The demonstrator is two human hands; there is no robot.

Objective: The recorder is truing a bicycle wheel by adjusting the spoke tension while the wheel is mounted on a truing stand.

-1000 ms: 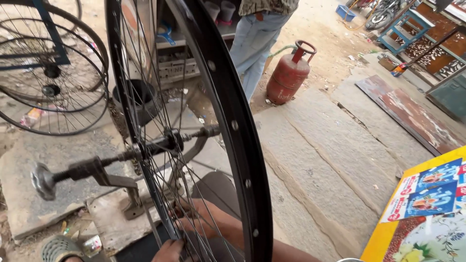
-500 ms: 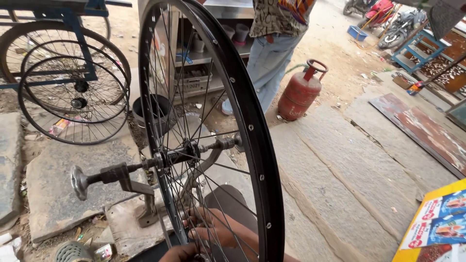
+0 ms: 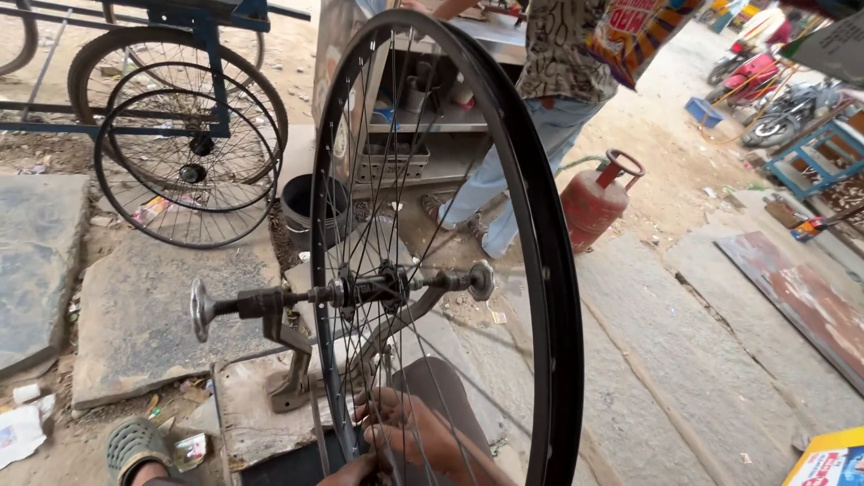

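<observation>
- A large black metal bicycle wheel rim with thin steel spokes (image 3: 549,270) stands upright in the middle of the view, and its hub (image 3: 382,288) is clamped on a dark iron truing stand (image 3: 288,346).
- The stand holds the axle between two round end knobs, one at the left (image 3: 200,309) and one at the right (image 3: 481,280), and its foot rests on a flat grey stone slab (image 3: 135,306) on the ground.
- One hand (image 3: 414,432) of the person is at the bottom of the wheel, behind the spokes, with the fingers (image 3: 378,414) bent narrowly around the spokes near the rim; I believe it is the right hand, but the view does not make it sure.
- A second hand (image 3: 355,472) shows only a little at the lower edge, just beside the rim; I cannot tell if its fingers are open or closed, or whether they hold something.
- A foot in a grey-green perforated rubber sandal (image 3: 135,445) is at the lower left, near the foot of the stand.
- Behind the wheel another person in blue jeans (image 3: 540,144) stands beside a metal cart with a shelf (image 3: 432,117).
- A red gas cylinder (image 3: 594,202) stands on the ground near this person, to the right of the rim.
- A black bucket (image 3: 301,207) stands just behind the wheel at the left.
- At the upper left a blue cart frame (image 3: 207,54) has two spoked bicycle wheels (image 3: 189,166) leaning close together.
</observation>
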